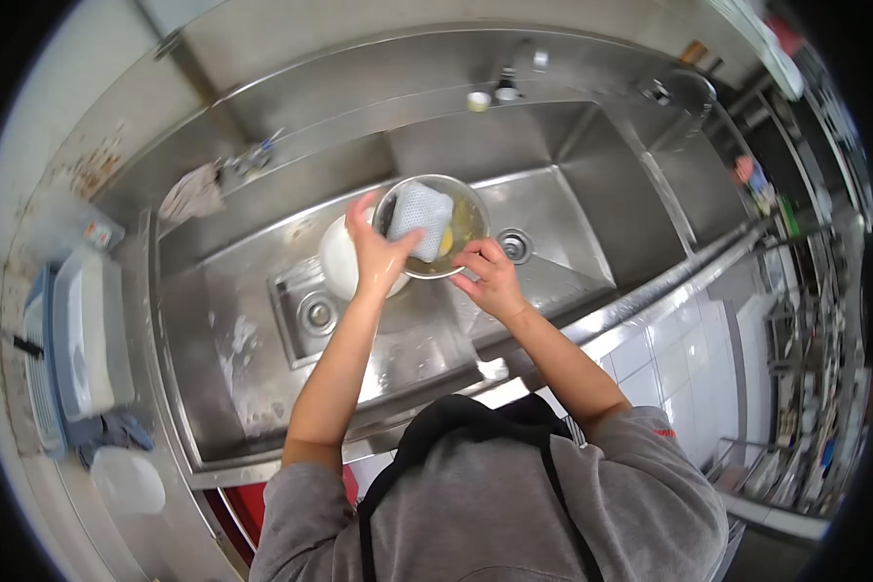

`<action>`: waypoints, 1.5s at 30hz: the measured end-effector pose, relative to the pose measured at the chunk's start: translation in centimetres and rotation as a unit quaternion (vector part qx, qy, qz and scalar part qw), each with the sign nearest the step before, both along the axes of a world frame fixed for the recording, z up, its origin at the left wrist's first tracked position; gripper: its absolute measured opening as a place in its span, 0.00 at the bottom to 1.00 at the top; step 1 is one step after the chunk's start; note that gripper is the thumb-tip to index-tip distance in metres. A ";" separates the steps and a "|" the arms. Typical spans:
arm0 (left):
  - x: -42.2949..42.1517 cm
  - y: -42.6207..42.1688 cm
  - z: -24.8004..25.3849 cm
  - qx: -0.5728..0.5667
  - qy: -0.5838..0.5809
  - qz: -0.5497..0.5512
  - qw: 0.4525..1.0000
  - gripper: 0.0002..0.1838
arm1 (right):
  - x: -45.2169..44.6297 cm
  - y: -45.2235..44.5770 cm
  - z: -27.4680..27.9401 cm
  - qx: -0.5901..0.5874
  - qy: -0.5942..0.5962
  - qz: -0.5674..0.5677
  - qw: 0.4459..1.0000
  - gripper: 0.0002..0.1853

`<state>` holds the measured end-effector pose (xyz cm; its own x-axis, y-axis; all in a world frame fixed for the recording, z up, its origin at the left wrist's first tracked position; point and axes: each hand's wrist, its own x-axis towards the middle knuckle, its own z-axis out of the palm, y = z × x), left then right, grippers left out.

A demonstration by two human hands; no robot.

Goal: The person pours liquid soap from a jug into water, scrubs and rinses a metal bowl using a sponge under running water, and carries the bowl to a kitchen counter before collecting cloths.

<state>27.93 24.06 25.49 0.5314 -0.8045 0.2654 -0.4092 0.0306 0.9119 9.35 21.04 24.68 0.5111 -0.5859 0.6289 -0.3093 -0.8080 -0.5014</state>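
Over the sink, a round metal bowl (468,199) is held between my two hands. My left hand (380,254) is at the bowl's left side, its thumb pressed on a pale grey-blue block with a dotted surface (423,211), which looks like a scrubbing sponge. The block covers the left part of the bowl. Beside it inside the bowl, a small yellow piece (446,242) shows; its kind is unclear. My right hand (492,279) pinches the bowl's lower right rim. Partly hidden under my left wrist is a round white dish or bowl (337,260).
The steel sink (252,281) has a left drain (318,312) and a right drain (515,246). A crumpled cloth (192,194) lies on the back left ledge by a tap (254,157). Plastic tubs (92,335) stand at the left. Shelving with kitchenware (805,388) stands to the right.
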 end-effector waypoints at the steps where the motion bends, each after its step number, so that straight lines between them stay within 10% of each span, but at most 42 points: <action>1: -2.8 -0.9 -0.3 -0.059 0.295 -0.018 0.953 0.40 | -2.3 -0.6 -0.1 0.014 -0.018 -0.006 1.000 0.13; 3: -7.0 -2.3 0.1 -0.003 0.582 -0.118 0.805 0.34 | -7.2 -1.5 -0.3 0.038 -0.053 -0.023 0.998 0.14; 5: -11.4 -3.5 -0.8 0.122 0.630 -0.238 0.729 0.30 | -12.9 -3.2 0.2 0.057 -0.046 0.000 0.997 0.14; 19: -43.1 -19.2 -3.1 0.053 0.608 -0.181 0.771 0.27 | -51.5 -14.5 0.3 0.084 -0.048 -0.216 0.972 0.04; 36: -71.8 -56.7 -4.8 0.088 0.552 -0.269 0.784 0.22 | -65.9 -52.6 1.7 0.078 -0.014 -0.195 0.978 0.28; 41: -78.9 -64.2 -2.6 0.100 0.544 -0.316 0.771 0.39 | -70.0 -64.9 -0.1 0.213 0.108 -0.291 0.927 0.37; 45: -77.0 -70.6 -3.0 0.119 0.500 -0.272 0.814 0.43 | -69.2 -73.1 -3.4 0.150 -0.031 -0.189 0.970 0.33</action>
